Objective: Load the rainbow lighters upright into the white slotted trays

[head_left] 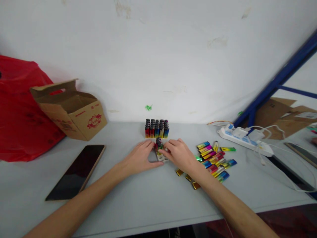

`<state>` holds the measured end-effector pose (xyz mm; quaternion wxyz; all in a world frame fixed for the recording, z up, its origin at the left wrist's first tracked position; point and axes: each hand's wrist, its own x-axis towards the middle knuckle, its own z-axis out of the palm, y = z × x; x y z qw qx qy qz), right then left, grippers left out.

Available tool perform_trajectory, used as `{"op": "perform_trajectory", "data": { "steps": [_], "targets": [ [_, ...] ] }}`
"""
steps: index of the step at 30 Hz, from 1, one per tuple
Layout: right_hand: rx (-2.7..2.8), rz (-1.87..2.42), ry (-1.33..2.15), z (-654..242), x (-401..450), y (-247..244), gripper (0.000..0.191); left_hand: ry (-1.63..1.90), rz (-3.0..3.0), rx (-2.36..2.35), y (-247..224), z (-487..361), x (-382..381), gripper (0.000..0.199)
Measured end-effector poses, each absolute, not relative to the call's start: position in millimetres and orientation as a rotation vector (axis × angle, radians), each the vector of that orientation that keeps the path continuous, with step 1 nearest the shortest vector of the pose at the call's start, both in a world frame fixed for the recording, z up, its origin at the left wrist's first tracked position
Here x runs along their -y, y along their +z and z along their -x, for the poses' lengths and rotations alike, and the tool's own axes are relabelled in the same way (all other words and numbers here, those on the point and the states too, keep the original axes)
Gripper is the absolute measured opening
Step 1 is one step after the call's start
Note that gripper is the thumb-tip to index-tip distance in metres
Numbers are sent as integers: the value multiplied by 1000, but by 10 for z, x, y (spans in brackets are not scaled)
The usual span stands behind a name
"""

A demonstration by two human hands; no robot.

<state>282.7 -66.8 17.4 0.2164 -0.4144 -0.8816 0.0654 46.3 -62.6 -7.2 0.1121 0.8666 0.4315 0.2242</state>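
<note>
A small pale tray [162, 158] with round-edged slots sits on the table between my hands. Several black-topped lighters [158, 141] stand upright in its far end. My left hand [138, 158] is curved around the tray's left side, thumb along the near edge and fingertips by the lighters. With bent fingers, my right hand [179, 153] grips a colourful lighter [160, 147] at the tray; the fingers partly hide it. Just behind stands a block of upright lighters [157, 129] in rows. Shiny multicoloured lighters [213, 158] lie scattered to the right, some under my right forearm.
A dark-screened tablet [76, 172] lies on the left of the grey table [138, 205]. Behind it are an open cardboard box [86, 120] and a red plastic bag [22, 109]. At right are a white power strip [245, 140] with cables and a blue metal frame [267, 84].
</note>
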Motion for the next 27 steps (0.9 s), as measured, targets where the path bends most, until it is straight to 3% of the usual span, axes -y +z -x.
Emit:
{"op": "perform_trajectory", "data": {
  "steps": [5,12,16,19,23,27],
  "targets": [
    [2402,1234,172,-3144,563,345,36,682,-2539,-1267,-63,-431,609,54],
    [2027,1785,-49,-4138,371,572,28,717,-2583,-1285,-106,-384,570,48],
    [1742,2300,33,-4431,413,580,55,736,-2588,-1274,-92,-366,563,46],
    [1712,2448,119,-4433,449,562,74,715,-2573,-1287,-66,-360,571,47],
    [1892,2443,169,-4234,460,528,69,692,-2566,-1308,-54,-358,573,52],
    [2021,2386,121,-3952,433,455,51,687,-2552,-1303,-56,-363,570,52]
  ]
}}
